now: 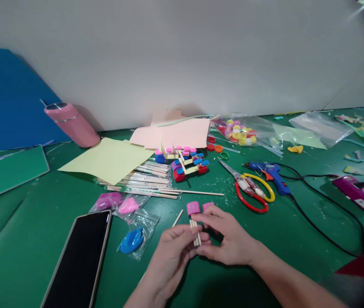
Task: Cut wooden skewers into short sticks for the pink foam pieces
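Observation:
A few short wooden sticks (195,234), lined up side by side, are pinched between the thumb and fingers of my left hand (178,246). My right hand (225,235) closes on the same sticks, its index finger at their top end and its thumb near the bottom. Just beyond my fingers stand a pink bottle cap (193,208) and a second pink cap (207,206), partly hidden by my right hand. A longer stick (177,218) lies left of the caps. Further back are small models (188,164) made of sticks, coloured caps and clay.
Scissors (249,188) and a blue glue gun (271,173) with its cord lie to the right. Bundled sticks (143,184), bagged blue clay (131,240) and a phone (77,261) are on the left. A pink tumbler (73,124) and a bag of caps (238,130) stand by the wall.

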`<action>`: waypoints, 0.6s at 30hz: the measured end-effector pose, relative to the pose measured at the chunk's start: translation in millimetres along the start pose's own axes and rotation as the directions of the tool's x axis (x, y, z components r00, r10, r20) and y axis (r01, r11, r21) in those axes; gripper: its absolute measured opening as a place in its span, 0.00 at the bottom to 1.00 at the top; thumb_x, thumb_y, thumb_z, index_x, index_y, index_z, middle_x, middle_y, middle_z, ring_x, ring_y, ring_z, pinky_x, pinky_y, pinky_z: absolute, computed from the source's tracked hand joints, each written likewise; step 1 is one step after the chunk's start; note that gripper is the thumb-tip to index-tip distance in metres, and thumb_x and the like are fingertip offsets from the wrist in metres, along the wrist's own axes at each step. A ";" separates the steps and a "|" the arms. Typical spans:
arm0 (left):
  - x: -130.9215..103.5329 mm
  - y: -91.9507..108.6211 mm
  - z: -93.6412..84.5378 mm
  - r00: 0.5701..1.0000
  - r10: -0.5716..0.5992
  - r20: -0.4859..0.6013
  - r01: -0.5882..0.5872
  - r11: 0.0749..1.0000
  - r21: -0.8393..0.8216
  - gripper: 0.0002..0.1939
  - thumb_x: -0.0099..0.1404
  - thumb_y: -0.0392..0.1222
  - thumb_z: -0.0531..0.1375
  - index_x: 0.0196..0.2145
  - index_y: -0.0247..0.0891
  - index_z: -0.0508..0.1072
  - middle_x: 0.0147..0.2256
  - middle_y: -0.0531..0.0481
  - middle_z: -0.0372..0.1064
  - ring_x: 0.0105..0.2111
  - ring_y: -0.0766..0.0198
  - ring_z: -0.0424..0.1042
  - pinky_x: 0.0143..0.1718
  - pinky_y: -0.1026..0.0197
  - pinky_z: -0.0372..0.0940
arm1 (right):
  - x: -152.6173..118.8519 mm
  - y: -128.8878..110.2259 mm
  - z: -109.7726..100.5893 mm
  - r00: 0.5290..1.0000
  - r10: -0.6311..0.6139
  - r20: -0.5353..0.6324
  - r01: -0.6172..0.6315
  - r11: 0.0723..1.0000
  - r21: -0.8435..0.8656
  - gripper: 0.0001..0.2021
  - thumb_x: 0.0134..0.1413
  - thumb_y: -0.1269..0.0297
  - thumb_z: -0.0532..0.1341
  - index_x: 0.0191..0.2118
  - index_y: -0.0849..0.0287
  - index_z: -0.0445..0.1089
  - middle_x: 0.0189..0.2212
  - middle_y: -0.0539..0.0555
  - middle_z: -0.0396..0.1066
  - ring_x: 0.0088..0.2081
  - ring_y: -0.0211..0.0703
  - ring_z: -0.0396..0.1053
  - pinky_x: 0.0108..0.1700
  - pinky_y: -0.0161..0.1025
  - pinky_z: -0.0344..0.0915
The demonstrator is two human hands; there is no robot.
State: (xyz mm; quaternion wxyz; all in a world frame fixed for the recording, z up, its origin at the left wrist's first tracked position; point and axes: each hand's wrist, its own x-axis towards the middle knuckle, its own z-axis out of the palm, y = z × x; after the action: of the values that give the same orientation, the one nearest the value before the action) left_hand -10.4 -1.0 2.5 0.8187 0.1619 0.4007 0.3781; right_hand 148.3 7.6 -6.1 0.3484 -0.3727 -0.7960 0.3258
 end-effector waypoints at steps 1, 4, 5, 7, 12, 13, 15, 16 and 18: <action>0.1 0.1 -0.1 1.000 0.001 0.002 -0.001 1.000 -0.004 0.05 0.54 0.35 0.62 0.24 0.30 0.76 0.22 0.45 0.74 0.25 0.66 0.71 0.30 0.66 0.64 | 0.2 0.3 0.1 1.000 -0.001 0.000 0.000 1.000 -0.005 0.26 0.43 0.61 0.63 0.51 0.58 0.61 0.35 0.54 0.63 0.35 0.42 0.63 0.36 0.37 0.64; 0.1 -0.3 -0.9 1.000 -0.003 0.012 0.003 1.000 -0.008 0.05 0.54 0.34 0.61 0.24 0.30 0.76 0.22 0.44 0.74 0.25 0.66 0.71 0.30 0.66 0.64 | 0.3 1.2 1.1 1.000 -0.005 -0.009 0.004 1.000 -0.020 0.25 0.43 0.60 0.63 0.51 0.58 0.62 0.34 0.54 0.64 0.35 0.41 0.63 0.36 0.37 0.64; 0.0 -0.7 -1.2 1.000 -0.003 0.013 0.003 1.000 -0.011 0.05 0.54 0.34 0.61 0.25 0.30 0.76 0.22 0.44 0.74 0.25 0.66 0.72 0.30 0.66 0.64 | 0.2 1.7 1.7 1.000 -0.005 -0.012 0.005 1.000 -0.025 0.25 0.43 0.60 0.63 0.50 0.58 0.62 0.34 0.54 0.64 0.35 0.41 0.63 0.36 0.37 0.64; -0.1 -1.5 -1.6 1.000 -0.001 0.012 0.001 1.000 -0.012 0.05 0.55 0.34 0.61 0.26 0.30 0.76 0.23 0.45 0.74 0.25 0.66 0.72 0.30 0.66 0.64 | -0.5 2.7 2.6 1.000 -0.002 -0.019 0.001 1.000 -0.024 0.25 0.43 0.60 0.63 0.50 0.57 0.63 0.33 0.53 0.64 0.34 0.41 0.63 0.35 0.37 0.64; -0.8 2.3 -0.6 0.999 0.012 -0.033 -0.012 1.000 0.003 0.05 0.53 0.35 0.62 0.24 0.30 0.76 0.22 0.45 0.74 0.25 0.66 0.72 0.33 0.64 0.65 | -4.2 2.6 -4.4 0.993 0.041 -0.115 -0.035 0.998 0.055 0.24 0.41 0.61 0.64 0.49 0.55 0.63 0.36 0.54 0.61 0.26 0.34 0.61 0.25 0.31 0.62; -1.1 4.8 -0.4 0.998 0.023 -0.054 -0.022 1.000 0.009 0.05 0.53 0.35 0.62 0.24 0.30 0.76 0.22 0.46 0.75 0.25 0.66 0.72 0.34 0.64 0.65 | -5.1 1.8 -7.4 0.991 0.058 -0.118 -0.052 0.997 0.057 0.24 0.41 0.62 0.64 0.48 0.55 0.63 0.37 0.54 0.61 0.25 0.34 0.60 0.24 0.31 0.62; -1.9 11.0 -0.8 0.993 0.064 -0.099 -0.063 0.998 0.021 0.05 0.52 0.36 0.63 0.24 0.30 0.76 0.23 0.46 0.75 0.26 0.65 0.72 0.35 0.62 0.65 | -6.3 -0.3 -12.9 0.994 0.094 -0.052 -0.094 0.995 0.016 0.24 0.40 0.63 0.64 0.47 0.56 0.63 0.36 0.54 0.62 0.26 0.35 0.61 0.25 0.32 0.62; -2.3 14.2 -1.4 0.988 0.096 -0.118 -0.093 0.995 0.026 0.05 0.52 0.36 0.63 0.24 0.31 0.76 0.23 0.46 0.75 0.27 0.64 0.73 0.36 0.62 0.65 | -6.7 -1.3 -14.8 0.994 0.112 0.008 -0.112 0.993 -0.025 0.23 0.39 0.63 0.64 0.46 0.56 0.64 0.34 0.53 0.62 0.27 0.36 0.61 0.27 0.33 0.62; -2.9 19.5 -3.0 0.977 0.153 -0.148 -0.151 0.988 0.025 0.05 0.52 0.36 0.63 0.25 0.31 0.76 0.24 0.45 0.75 0.28 0.63 0.73 0.37 0.61 0.65 | -6.7 -2.9 -16.2 0.978 0.146 0.146 -0.127 0.983 -0.136 0.22 0.41 0.63 0.63 0.46 0.57 0.64 0.32 0.53 0.64 0.29 0.39 0.63 0.30 0.35 0.62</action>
State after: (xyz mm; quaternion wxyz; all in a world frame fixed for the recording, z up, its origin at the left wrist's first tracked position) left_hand -23.4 9.6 13.2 0.7540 0.1686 0.4499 0.4479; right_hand 163.4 4.9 2.9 0.2376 -0.4213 -0.8122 0.3261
